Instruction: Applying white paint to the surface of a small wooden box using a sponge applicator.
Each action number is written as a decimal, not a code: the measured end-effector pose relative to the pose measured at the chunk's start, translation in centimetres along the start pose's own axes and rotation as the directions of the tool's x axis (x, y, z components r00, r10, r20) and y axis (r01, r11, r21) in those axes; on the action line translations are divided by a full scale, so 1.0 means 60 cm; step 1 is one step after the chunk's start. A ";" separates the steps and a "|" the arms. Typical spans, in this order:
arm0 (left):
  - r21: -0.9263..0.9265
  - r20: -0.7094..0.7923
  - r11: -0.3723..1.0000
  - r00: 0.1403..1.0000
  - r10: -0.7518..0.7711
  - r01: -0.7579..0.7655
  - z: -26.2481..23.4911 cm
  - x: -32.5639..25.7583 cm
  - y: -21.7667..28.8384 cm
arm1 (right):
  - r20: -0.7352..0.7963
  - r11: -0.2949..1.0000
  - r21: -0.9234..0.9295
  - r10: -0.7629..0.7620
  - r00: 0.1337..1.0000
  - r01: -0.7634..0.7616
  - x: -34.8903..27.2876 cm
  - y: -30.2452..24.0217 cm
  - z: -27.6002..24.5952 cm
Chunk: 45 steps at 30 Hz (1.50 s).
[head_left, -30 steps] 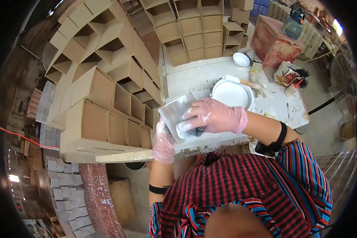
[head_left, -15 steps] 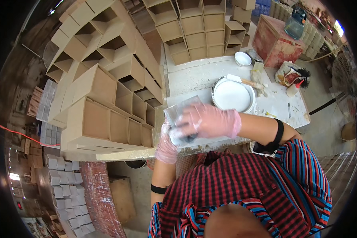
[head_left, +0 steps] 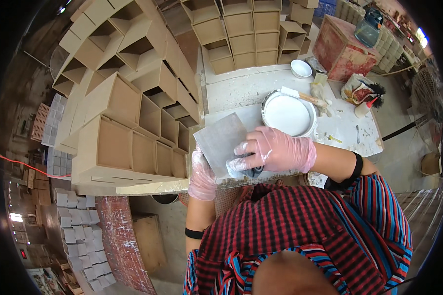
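Note:
A flat-faced grey box [head_left: 220,140], streaked with a thin whitish film, is tilted over the front edge of the white table. My left hand [head_left: 202,173], in a thin pink glove, grips its left side; the box hides most of the fingers. My right hand [head_left: 275,149], gloved alike and smeared with white, is closed around a bunched dark blue-grey cloth [head_left: 254,171] at the box's lower right corner. Just beyond that hand is a round tub [head_left: 265,114] of white paint. A flat brush [head_left: 302,96] with a wooden handle lies across its far rim.
Stacked brown boxes [head_left: 118,142] rise along the table's left side, more [head_left: 242,49] at the back. A white bowl [head_left: 300,68], a red-capped bottle [head_left: 363,109] and a reddish crate [head_left: 347,51] with a water jug [head_left: 368,29] stand toward the right.
My right hand has moved right and slightly down with the cloth, uncovering the broad face of the box. The box now lies turned with that face toward me.

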<state>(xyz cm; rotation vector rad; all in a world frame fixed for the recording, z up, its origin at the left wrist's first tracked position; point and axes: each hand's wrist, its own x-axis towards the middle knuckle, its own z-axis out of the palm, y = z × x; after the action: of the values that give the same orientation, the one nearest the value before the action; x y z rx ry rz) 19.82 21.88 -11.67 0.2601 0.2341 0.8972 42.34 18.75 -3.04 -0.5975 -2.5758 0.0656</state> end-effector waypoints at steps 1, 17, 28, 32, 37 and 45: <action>0.005 0.031 1.000 1.000 0.003 -0.003 -0.001 -0.001 0.000 | -0.002 1.000 -0.003 -0.003 1.000 0.003 -0.001 0.002 0.003; 0.028 0.032 0.994 0.994 0.103 -0.104 -0.009 0.000 0.020 | -0.080 0.989 0.142 0.051 0.995 -0.039 -0.031 0.002 -0.009; 0.008 -0.015 0.999 0.998 0.053 -0.053 -0.001 0.005 0.023 | 0.098 0.998 0.066 -0.015 0.995 0.008 -0.015 -0.018 -0.021; -0.013 0.109 0.999 0.994 -0.030 0.032 0.001 0.008 0.021 | 0.017 0.991 0.123 -0.053 0.998 0.050 0.026 0.000 -0.007; 0.040 -0.116 0.998 0.992 0.050 -0.046 0.053 0.008 -0.010 | -0.235 0.999 -0.053 -0.003 0.972 -0.010 0.065 0.068 0.025; -0.035 0.113 0.997 0.991 -0.065 0.070 0.045 -0.021 -0.004 | -0.062 0.987 0.065 -0.146 0.987 0.150 0.061 -0.021 0.022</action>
<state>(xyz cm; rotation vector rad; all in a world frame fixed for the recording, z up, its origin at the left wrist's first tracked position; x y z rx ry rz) 20.03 20.40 -9.09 0.2639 0.1211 0.8167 38.35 19.26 -2.32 -0.3759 -2.5422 0.0867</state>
